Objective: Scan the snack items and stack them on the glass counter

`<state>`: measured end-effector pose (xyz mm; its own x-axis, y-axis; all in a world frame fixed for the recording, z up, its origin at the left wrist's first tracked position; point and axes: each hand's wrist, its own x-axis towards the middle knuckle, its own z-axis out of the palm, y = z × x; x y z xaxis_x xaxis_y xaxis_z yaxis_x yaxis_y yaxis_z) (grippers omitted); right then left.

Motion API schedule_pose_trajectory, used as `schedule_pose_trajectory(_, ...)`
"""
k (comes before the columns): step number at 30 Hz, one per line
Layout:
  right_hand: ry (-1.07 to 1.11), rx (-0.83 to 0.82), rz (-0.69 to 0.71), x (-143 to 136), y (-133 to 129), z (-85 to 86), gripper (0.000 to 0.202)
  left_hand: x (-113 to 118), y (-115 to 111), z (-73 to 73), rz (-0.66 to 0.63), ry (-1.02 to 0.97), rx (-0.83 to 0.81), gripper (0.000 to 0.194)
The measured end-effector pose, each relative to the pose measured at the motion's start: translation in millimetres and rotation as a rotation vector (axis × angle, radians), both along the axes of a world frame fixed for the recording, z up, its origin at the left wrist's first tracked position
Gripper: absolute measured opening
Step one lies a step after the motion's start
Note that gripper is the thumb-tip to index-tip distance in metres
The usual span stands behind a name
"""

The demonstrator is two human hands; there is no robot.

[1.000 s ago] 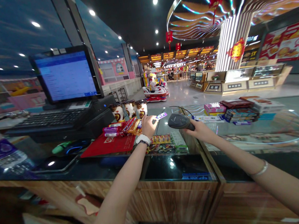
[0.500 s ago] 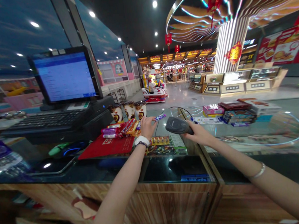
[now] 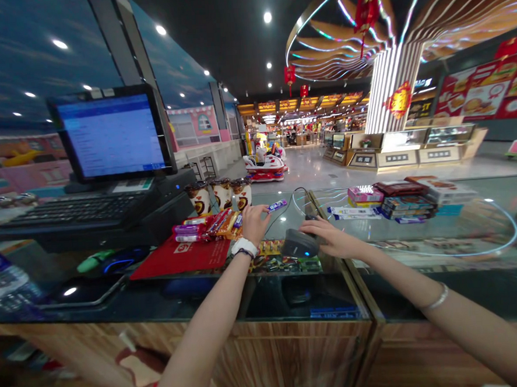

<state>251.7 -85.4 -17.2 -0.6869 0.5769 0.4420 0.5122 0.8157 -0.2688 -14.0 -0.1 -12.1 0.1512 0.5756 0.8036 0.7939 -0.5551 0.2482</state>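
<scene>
My left hand (image 3: 254,226) pinches a small purple candy roll (image 3: 277,205) by one end, above the glass counter. In my right hand (image 3: 335,238) is a dark barcode scanner (image 3: 297,243), low over the glass, its head facing left and a small blue light showing. The fingers curl over its handle, partly hiding it; whether it touches the counter I cannot tell. Just left of my left hand lie several wrapped snack bars and purple rolls (image 3: 188,233) on a red sheet (image 3: 183,256). Behind them stand three brown-and-white cups (image 3: 221,194).
At left are a monitor (image 3: 110,135), a black keyboard (image 3: 71,213), a mouse (image 3: 126,259) and a phone (image 3: 84,290). A water bottle (image 3: 7,279) is at the far left. Stacked boxes and packets (image 3: 405,199) sit on the right counter. A cable (image 3: 285,206) crosses the glass.
My right hand has lowered the barcode scanner toward the counter and turned it, away from the candy roll. My left hand still holds the roll in nearly the same place.
</scene>
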Motion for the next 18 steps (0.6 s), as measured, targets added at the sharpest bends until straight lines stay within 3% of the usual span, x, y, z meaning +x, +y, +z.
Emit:
schedule_pose_trajectory(6,-0.118,-0.010,-0.046,-2,17,-4.2,0.076,6,-5,3.1,0.006,0.007,-0.038,0.009)
schedule_pose_trajectory(18,-0.236,-0.044,-0.104,-16,64,-11.9,0.073,7,-4,2.5,-0.006,-0.010,-0.063,0.009)
